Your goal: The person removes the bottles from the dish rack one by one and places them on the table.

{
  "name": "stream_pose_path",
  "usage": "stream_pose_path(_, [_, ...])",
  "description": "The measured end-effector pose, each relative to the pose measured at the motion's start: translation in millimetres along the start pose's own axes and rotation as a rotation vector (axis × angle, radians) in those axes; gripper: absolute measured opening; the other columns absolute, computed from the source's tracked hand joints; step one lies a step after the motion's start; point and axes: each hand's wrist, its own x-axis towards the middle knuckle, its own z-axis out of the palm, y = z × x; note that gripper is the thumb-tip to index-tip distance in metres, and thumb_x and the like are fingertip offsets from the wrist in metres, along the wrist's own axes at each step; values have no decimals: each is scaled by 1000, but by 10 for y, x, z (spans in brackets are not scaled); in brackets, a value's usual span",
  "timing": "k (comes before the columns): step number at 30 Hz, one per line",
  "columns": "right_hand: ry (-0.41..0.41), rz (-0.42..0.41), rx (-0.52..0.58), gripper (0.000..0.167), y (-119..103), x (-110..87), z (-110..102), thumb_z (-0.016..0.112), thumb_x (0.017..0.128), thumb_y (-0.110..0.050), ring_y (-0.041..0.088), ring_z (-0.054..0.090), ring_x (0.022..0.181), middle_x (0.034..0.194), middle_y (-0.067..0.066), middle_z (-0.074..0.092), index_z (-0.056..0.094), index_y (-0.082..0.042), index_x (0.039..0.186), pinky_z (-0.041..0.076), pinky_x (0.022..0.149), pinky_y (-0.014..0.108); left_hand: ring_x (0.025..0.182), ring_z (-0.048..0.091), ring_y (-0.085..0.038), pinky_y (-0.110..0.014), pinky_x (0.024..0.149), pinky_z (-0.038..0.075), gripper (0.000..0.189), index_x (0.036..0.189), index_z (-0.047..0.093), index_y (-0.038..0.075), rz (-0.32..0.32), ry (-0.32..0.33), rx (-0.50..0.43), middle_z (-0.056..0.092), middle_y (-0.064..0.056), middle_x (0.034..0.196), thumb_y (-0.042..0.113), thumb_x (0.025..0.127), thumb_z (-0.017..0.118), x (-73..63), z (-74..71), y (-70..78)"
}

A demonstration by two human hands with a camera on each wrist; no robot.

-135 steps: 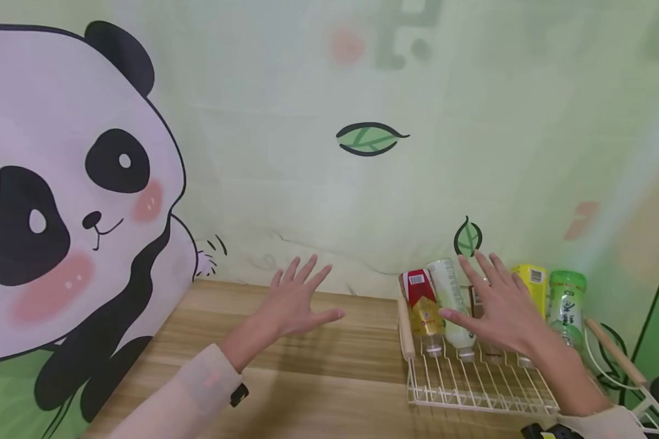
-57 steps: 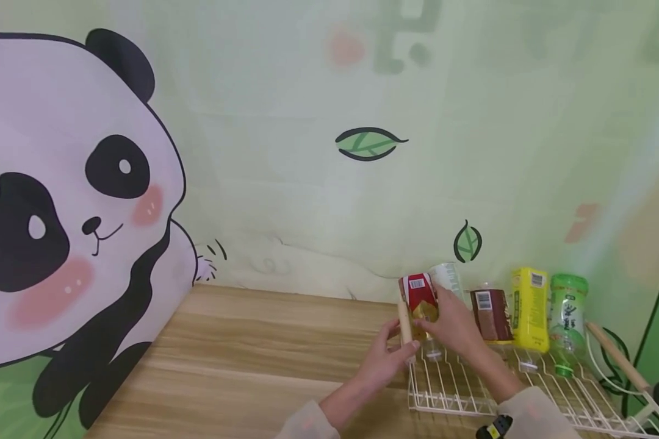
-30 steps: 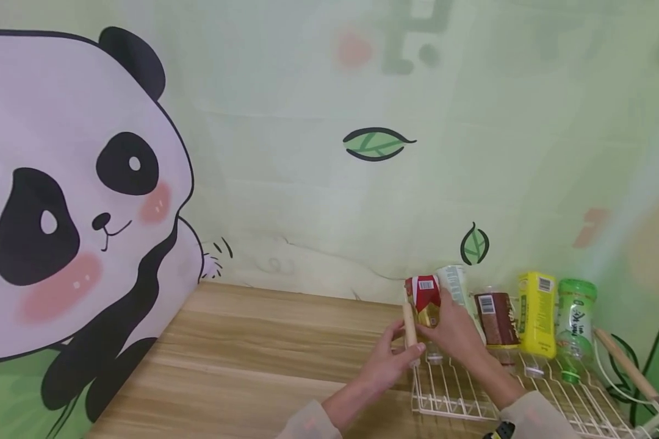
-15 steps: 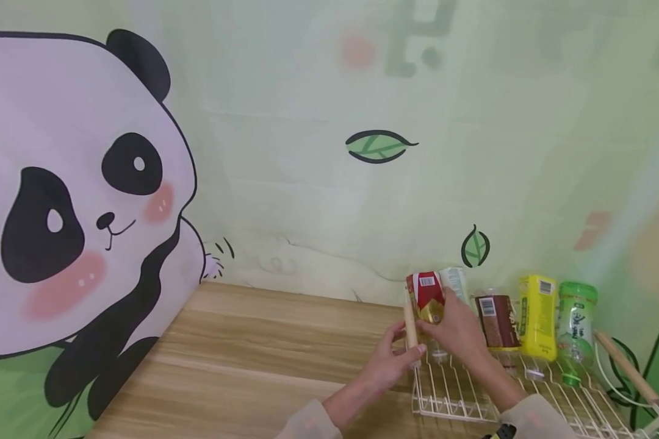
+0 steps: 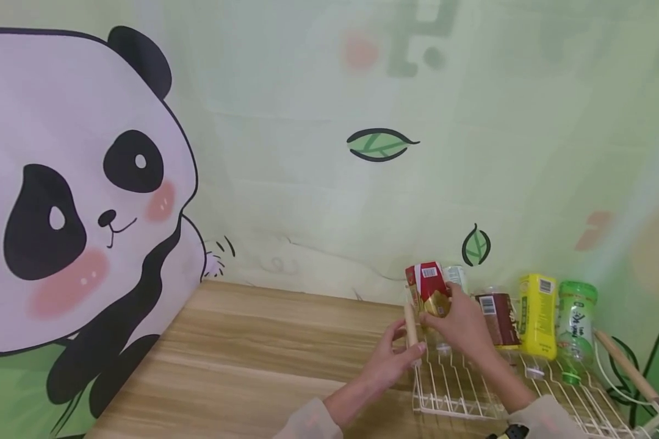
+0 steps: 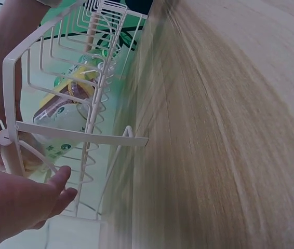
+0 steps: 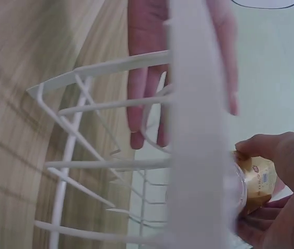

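A white wire rack (image 5: 456, 412) with wooden handles stands on the table's right side. My left hand (image 5: 385, 361) holds the left wooden handle (image 5: 410, 327), thumb on the near side; the left wrist view shows its fingers (image 6: 58, 188) beyond the end wire. Inside the rack, my right hand (image 5: 465, 323) pinches a bottle with a red-and-gold label (image 5: 431, 283), tilted with its clear neck toward me. Its gold part (image 7: 261, 179) lies between thumb and fingers in the right wrist view. A pale green-and-white bottle (image 5: 454, 275) is partly hidden behind that hand.
Farther right in the rack lean a brown-labelled bottle (image 5: 496, 320), a yellow bottle (image 5: 538, 314) and a green-capped clear bottle (image 5: 576, 317). Another wooden handle (image 5: 626, 366) marks the right end. A panda-printed backdrop (image 5: 307, 201) rises behind the wooden table (image 5: 263, 341).
Both hands came from spread above the table and rack to the left handle and the red-and-gold bottle. Over the last second, the bottle has risen slightly and shifted right in my right hand.
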Motion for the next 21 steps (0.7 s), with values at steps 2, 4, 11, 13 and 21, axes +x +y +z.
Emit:
stream_pose_path(2, [13, -14, 4, 89, -24, -11, -50, 86, 89, -30, 51, 64, 117, 141, 38, 57, 39, 12, 152, 61, 91, 59, 130, 60, -40, -46, 97, 60, 84, 164, 32, 9, -1, -4, 3, 39, -25, 160, 22, 96, 79, -2, -5, -1])
stream_pose_path(4, [21, -34, 4, 86, -39, -13, -96, 85, 90, -29, 46, 66, 112, 141, 35, 58, 41, 9, 152, 62, 87, 57, 131, 59, -42, -49, 98, 60, 89, 165, 28, 9, -8, -16, 24, 36, -27, 160, 25, 95, 80, -3, -30, 9])
stream_pose_path(11, [18, -162, 11, 77, -94, -9, -231, 85, 89, -22, 37, 64, 107, 136, 27, 63, 46, 3, 151, 61, 85, 52, 144, 41, -54, -64, 108, 49, 97, 168, 22, 16, 29, -40, 289, 31, -24, 167, 41, 95, 81, 29, -325, 158])
stream_pose_path(13, [15, -207, 6, 75, -108, -25, -262, 86, 88, -19, 36, 64, 107, 135, 24, 64, 48, 2, 149, 60, 86, 51, 144, 43, -52, -65, 109, 47, 97, 169, 24, 16, 91, -10, 402, 34, -21, 167, 44, 94, 80, 24, -443, 248])
stream_pose_path(21, [-61, -358, -42, 73, -274, -106, -344, 91, 83, -17, 31, 64, 110, 134, 17, 64, 54, -3, 144, 62, 87, 49, 156, 32, -34, -58, 119, 40, 104, 168, 27, 18, 393, 99, 878, 28, -8, 173, 51, 88, 85, -79, -715, 823])
